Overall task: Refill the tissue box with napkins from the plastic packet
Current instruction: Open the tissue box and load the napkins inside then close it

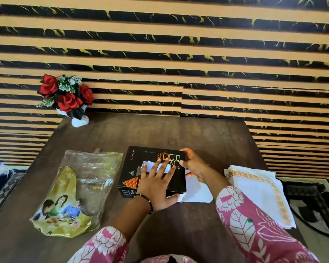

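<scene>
A black tissue box [135, 168] with orange print stands in the middle of the dark wooden table [207, 137]. My left hand [157, 184] lies flat on its top, fingers spread over a white napkin [152, 165] that shows in the top slot. My right hand [195, 165] grips the box's right edge, with a white sheet [197, 192] lying beside and below it. The plastic packet [74, 190], clear and gold with a printed picture, lies flat to the left of the box. A stack of white napkins with orange borders [258, 192] sits to the right.
A white vase of red roses [66, 97] stands at the table's back left corner. A striped black and tan wall [179, 54] rises behind the table. Patterned rugs [311, 202] lie on the floor at both sides.
</scene>
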`<state>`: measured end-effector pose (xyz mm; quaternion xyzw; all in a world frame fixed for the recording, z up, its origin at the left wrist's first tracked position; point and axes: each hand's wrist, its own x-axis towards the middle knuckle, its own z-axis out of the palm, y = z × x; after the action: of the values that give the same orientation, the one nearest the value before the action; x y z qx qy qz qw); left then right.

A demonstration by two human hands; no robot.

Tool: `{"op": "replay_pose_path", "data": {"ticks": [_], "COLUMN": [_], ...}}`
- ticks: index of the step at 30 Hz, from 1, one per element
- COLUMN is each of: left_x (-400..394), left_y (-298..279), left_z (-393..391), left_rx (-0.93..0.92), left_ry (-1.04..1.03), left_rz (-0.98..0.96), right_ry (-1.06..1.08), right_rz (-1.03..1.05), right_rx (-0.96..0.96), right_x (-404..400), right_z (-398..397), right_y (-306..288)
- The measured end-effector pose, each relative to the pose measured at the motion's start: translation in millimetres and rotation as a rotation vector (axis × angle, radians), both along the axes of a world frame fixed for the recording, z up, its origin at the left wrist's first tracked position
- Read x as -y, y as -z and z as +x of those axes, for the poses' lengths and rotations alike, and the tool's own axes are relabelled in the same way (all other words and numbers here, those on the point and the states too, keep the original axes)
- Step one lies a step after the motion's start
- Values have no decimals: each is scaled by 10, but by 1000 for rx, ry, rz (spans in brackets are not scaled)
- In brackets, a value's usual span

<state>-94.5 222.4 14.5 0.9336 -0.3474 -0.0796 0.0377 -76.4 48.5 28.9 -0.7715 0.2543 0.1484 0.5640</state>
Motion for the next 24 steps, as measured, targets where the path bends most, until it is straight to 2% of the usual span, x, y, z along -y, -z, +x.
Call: {"op": "replay_pose_path", "data": {"ticks": [4,13,16,21,24], "left_x": [-46,-59,-51,-39,-5], "left_y": [79,12,8,-28,-71], "left_z": [-31,-73,-65,-54,-44], "left_rx": [95,93,121,61,46], "left_ry": [46,80,85,84,73], "left_rz": [-50,-66,-77,-68,-82], "right_ry": [-38,-139,-81,57,160], "right_rz": [-35,17,35,-184,-385], "right_rx": [-9,9,56,210,176], "right_x": [-3,116,239,672,1029], "right_z": [35,-143,-395,-935,-1286], "right_y": [-14,-156,-114,-126,-128]}}
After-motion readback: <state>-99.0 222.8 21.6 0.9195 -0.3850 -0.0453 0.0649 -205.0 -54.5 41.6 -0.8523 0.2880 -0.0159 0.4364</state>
